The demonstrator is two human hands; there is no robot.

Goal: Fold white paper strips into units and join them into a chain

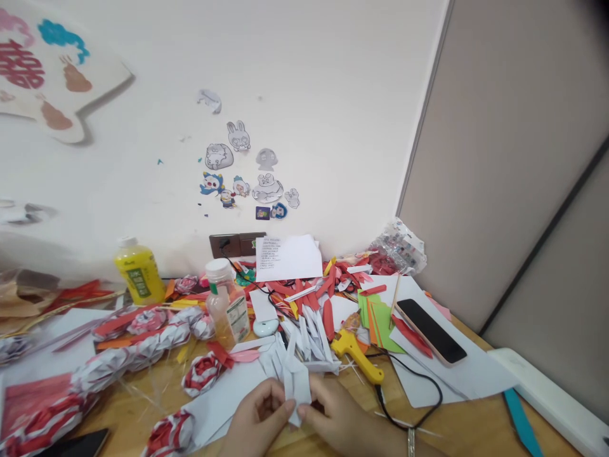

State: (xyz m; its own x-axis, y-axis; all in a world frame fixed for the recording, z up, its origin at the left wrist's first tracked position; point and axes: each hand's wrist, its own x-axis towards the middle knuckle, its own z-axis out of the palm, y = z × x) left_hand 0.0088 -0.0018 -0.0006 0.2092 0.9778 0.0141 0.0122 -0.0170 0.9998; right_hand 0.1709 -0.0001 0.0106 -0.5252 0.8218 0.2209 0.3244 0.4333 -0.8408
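Between both hands is a folded white paper strip, held upright at the front of the table. My left hand pinches its left side with thumb and fingers. My right hand grips the right side, its thumb near the lower end. Just beyond the fingers lies a pile of folded white paper pieces. A yellow glue gun rests right of that pile, its black cord curling toward my right wrist. Left of my hands sits a red-and-white paper roll.
Chains of twisted paper cover the left side. A yellow bottle and a clear jar stand behind. Red paper pieces heap along the wall. A phone lies on white sheets at right, near a white bar.
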